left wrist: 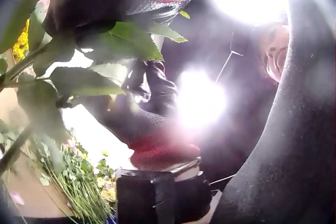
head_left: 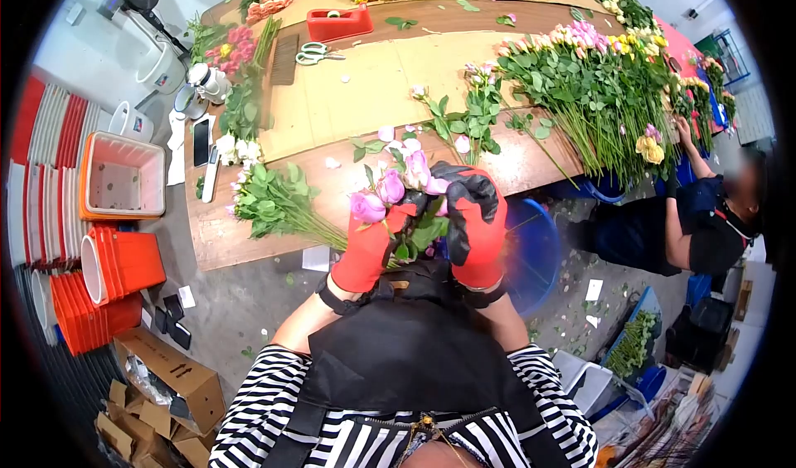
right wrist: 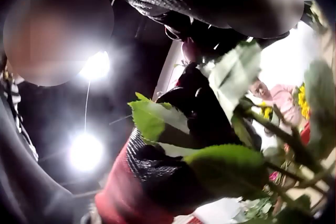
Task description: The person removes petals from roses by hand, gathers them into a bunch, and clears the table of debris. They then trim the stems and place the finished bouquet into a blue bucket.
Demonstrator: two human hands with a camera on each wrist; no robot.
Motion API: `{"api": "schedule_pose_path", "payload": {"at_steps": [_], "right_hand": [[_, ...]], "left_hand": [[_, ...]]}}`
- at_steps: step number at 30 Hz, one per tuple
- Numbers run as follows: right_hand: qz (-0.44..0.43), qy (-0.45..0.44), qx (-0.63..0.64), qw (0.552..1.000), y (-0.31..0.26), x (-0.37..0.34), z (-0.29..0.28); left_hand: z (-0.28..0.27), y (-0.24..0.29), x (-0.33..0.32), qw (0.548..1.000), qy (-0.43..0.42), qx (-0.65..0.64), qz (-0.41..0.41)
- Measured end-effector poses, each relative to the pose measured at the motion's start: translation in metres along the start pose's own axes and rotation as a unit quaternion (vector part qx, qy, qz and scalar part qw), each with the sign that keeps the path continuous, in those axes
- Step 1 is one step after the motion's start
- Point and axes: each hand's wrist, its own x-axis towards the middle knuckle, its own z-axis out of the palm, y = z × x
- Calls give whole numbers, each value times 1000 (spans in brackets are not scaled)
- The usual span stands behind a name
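Both hands wear red gloves with black palms and meet at the table's front edge. The left hand (head_left: 369, 248) grips a small bunch of roses low under the blooms; its pink-purple heads (head_left: 391, 186) face up, and green leaves (head_left: 429, 234) hang between the hands. The right hand (head_left: 475, 219) has its fingers curled at the rightmost rose (head_left: 436, 186), pinching at its bloom. From the right wrist, a dark pink bloom (right wrist: 189, 50) appears below the fingers, with leaves (right wrist: 226, 169) in front of the left hand (right wrist: 157, 176). Gloves and leaves hide most stems.
Cut roses (head_left: 286, 203) lie left on the wooden table (head_left: 224, 248); a large rose pile (head_left: 580, 87) lies right. Scissors (head_left: 315, 53) and a red tape dispenser (head_left: 340, 23) sit behind. A blue bucket (head_left: 531, 257) stands by the right arm. Another person (head_left: 705, 211) works at right.
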Motion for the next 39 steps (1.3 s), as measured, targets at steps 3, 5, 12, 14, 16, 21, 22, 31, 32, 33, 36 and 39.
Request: {"api": "schedule_pose_path", "payload": {"at_steps": [3,5,12,14,16,21,22,31,32,33,36,39], "right_hand": [[34,14,85,996,12,3,-13],[17,-35,139,990,12,7,-27],[48,85,-596,797,114,40,-200],[-3,102,-715,692,152,41,-237],[-7,43,-814,580,153,36,-235],[2,-12,-813,583,185,37,-255],[-15,-1,-792,610,182,36,-253],[54,54,-422,903,72,-1,-162],[59,47,-388,919,62,-11,-151],[55,48,-351,933,64,-22,-148],[47,34,-344,937,57,-49,-139],[-33,-22,-414,910,76,-69,-153]], "left_hand": [[3,21,8,999,-24,-14,15],[-3,24,13,1000,-29,-10,3],[-34,-2,20,1000,-13,-4,10],[-38,5,19,997,-23,72,14],[-38,0,19,984,7,-118,-131],[-58,-18,6,972,-58,222,45],[-58,-20,4,961,-58,249,108],[-49,-23,42,992,52,111,28],[-48,-27,46,968,67,216,106],[-48,-22,53,992,68,103,39],[-45,-12,67,992,85,-95,-13],[-64,-39,58,993,0,22,117]]}}
